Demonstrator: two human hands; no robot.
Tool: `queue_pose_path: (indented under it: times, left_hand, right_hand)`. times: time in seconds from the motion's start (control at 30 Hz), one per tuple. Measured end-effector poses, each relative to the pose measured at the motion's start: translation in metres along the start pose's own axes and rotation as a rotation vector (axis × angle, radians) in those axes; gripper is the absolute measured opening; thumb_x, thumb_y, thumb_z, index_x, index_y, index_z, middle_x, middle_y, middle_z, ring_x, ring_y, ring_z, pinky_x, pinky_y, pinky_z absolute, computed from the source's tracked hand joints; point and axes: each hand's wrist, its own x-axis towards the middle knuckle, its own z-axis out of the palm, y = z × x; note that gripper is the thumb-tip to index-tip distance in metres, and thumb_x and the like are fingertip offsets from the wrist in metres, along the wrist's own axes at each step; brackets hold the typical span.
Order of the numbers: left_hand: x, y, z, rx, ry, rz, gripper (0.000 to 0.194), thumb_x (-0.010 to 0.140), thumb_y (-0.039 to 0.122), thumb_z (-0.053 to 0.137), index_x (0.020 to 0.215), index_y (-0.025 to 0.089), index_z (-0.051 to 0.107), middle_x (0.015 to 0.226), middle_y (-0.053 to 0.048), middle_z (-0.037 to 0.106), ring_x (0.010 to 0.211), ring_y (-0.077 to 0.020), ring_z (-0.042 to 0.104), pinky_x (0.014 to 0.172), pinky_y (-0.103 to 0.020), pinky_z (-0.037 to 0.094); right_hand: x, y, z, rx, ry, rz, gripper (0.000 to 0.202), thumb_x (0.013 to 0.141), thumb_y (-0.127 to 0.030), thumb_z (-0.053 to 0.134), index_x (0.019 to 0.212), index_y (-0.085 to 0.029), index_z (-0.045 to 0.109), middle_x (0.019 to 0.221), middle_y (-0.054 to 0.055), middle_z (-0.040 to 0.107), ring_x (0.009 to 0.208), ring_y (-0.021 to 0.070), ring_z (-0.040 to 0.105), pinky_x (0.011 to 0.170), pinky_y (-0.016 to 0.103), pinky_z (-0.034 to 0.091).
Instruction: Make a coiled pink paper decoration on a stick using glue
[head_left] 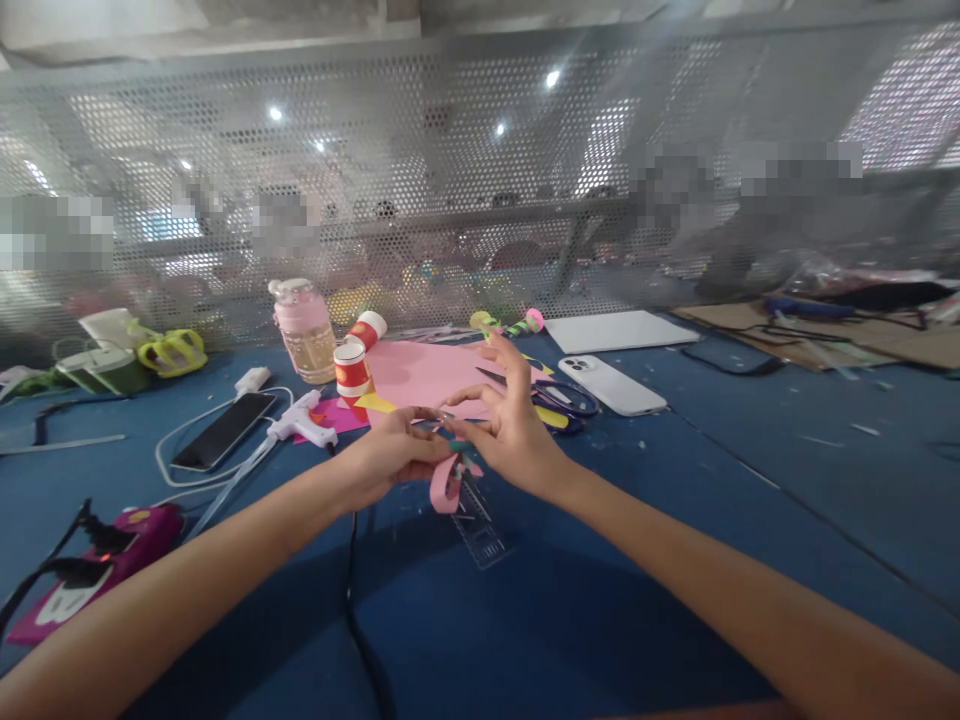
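Observation:
My left hand [394, 455] is closed on a small paper piece with a pink loop [445, 487] hanging below the fingers and a teal part [460, 447] beside them. My right hand [514, 425] meets it from the right, its thumb and a finger bent close to the teal part and the other fingers raised; what lies between its fingertips is too small to tell. Below the hands a clear plastic ruler [480, 530] lies on the blue table. Behind them is a pink paper sheet [420, 368], with dark-handled scissors [566, 397] at its right.
On the left are a white glue gun [306, 420], a black phone [225, 432], a purple power strip [142, 540] and cables. Red paper cups [352, 368] and a pink bottle [307, 335] stand behind. A white phone [611, 386] lies right, before a perforated metal screen [450, 200].

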Motion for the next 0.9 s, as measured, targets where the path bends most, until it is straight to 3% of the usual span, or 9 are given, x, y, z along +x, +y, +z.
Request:
queue_pose_path:
  times: [0.13,0.33,0.43,0.67,0.8,0.9]
  left_hand:
    - [-0.003,0.011,-0.002,-0.078,-0.009,-0.070,0.028,0.070,0.002,0.057,0.097,0.009,0.053,0.068,-0.006,0.067,0.055,-0.0126,0.063,0.056,-0.024,0.050]
    - [-0.003,0.016,-0.004,-0.201,-0.055,-0.036,0.019,0.075,0.001,0.049,0.087,0.008,0.062,0.068,-0.007,0.066,0.057,-0.0108,0.062,0.061,-0.021,0.051]
    - [0.001,0.015,-0.006,-0.248,-0.019,-0.050,0.016,0.077,0.002,0.047,0.077,0.008,0.062,0.065,-0.006,0.065,0.057,-0.0091,0.062,0.060,-0.017,0.051]
    - [0.009,0.017,-0.013,-0.354,0.088,-0.146,0.023,0.076,-0.002,0.042,0.065,0.010,0.058,0.058,-0.004,0.062,0.053,-0.0072,0.060,0.052,-0.012,0.048]
    - [0.015,0.014,-0.023,-0.345,0.034,-0.166,0.018,0.074,-0.001,0.047,0.064,0.010,0.057,0.058,-0.004,0.061,0.050,-0.0067,0.059,0.048,-0.011,0.047]
    - [0.017,0.011,-0.027,-0.364,0.020,-0.137,0.015,0.072,-0.002,0.049,0.069,0.010,0.057,0.061,-0.003,0.060,0.055,-0.0076,0.061,0.056,-0.013,0.050]
  right_hand:
    - [0.000,0.001,-0.002,-0.015,-0.042,-0.015,0.081,0.076,-0.026,0.061,0.134,-0.048,0.008,0.139,0.004,0.016,0.088,0.0198,0.057,0.058,0.035,0.057]
    - [-0.003,0.000,0.002,-0.034,-0.063,-0.048,0.069,0.082,-0.037,0.052,0.135,-0.042,0.010,0.136,0.007,0.020,0.087,0.0207,0.055,0.077,0.047,0.051]
    - [-0.004,-0.003,0.003,0.050,-0.082,-0.033,0.066,0.082,-0.035,0.051,0.133,-0.045,0.011,0.135,0.004,0.017,0.086,0.0181,0.054,0.070,0.042,0.054]
    - [-0.002,-0.003,-0.002,0.126,-0.148,0.024,0.083,0.075,-0.019,0.057,0.132,-0.048,0.004,0.134,0.003,0.018,0.086,0.0162,0.054,0.051,0.029,0.056]
    - [-0.004,-0.005,-0.001,0.127,-0.255,0.008,0.090,0.067,-0.013,0.061,0.131,-0.046,0.008,0.133,0.003,0.017,0.090,0.0164,0.053,0.059,0.032,0.058]
    - [-0.006,-0.004,0.002,0.087,-0.214,0.029,0.091,0.062,-0.017,0.070,0.131,-0.043,0.016,0.133,0.004,0.014,0.092,0.0178,0.052,0.064,0.036,0.059]
